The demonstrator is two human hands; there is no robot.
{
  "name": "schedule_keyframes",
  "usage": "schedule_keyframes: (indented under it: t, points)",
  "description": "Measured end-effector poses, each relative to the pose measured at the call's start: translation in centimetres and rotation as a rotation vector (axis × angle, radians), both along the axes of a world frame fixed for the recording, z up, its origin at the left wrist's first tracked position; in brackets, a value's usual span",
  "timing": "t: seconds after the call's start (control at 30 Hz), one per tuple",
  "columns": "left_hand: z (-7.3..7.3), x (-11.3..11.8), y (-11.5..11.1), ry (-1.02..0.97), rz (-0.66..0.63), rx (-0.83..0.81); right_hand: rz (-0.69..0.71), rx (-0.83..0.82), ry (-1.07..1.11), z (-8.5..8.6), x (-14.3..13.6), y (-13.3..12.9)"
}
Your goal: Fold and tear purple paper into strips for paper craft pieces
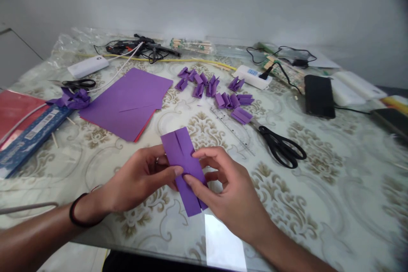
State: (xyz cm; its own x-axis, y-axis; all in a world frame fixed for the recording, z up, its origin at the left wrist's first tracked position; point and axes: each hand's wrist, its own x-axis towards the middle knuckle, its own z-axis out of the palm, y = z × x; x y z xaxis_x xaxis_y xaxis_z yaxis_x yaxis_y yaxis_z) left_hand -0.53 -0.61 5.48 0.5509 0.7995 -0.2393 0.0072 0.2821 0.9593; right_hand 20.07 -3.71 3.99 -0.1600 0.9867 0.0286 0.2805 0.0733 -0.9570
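Observation:
Between my two hands, just above the table, is a strip of purple paper (185, 148) with both long edges folded in to meet along a middle seam. My left hand (145, 176) grips its left edge, thumb on top and fingers mostly hidden beneath. From the right, my right hand (228, 191) pinches it, with the thumb near the seam and the index finger at the edge. Beyond lie several small folded purple paper pieces (212, 87) in a loose group. A stack of purple paper sheets (127, 97), with red showing underneath, lies to the left.
Black-handled scissors (282, 146) and a clear ruler (232, 131) lie right of centre. A second pair of scissors (78, 84), crumpled purple paper (72, 98) and a blue box (35, 136) are at left. A power strip (251, 77), cables and a phone (319, 96) stand farther back.

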Motion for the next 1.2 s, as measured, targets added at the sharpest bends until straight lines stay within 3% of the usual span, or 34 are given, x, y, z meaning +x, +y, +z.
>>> schedule_keyframes:
  t: [0.27,0.5,0.97,1.2]
  points:
    - [0.8,-0.1,0.0,0.143,0.035,0.105,0.005,-0.011,0.020,0.0,0.2,-0.2]
    - [1.1,-0.2,-0.2,0.400,0.092,0.251,0.058,0.073,0.013,0.1,0.2,-0.4]
    - [0.9,0.0,-0.8,0.532,0.120,0.414,0.184,0.224,0.011,0.4,-0.1,-0.5]
    - [0.6,0.0,-0.8,0.485,0.107,0.446,0.080,0.067,0.044,-0.1,-0.1,-0.4]
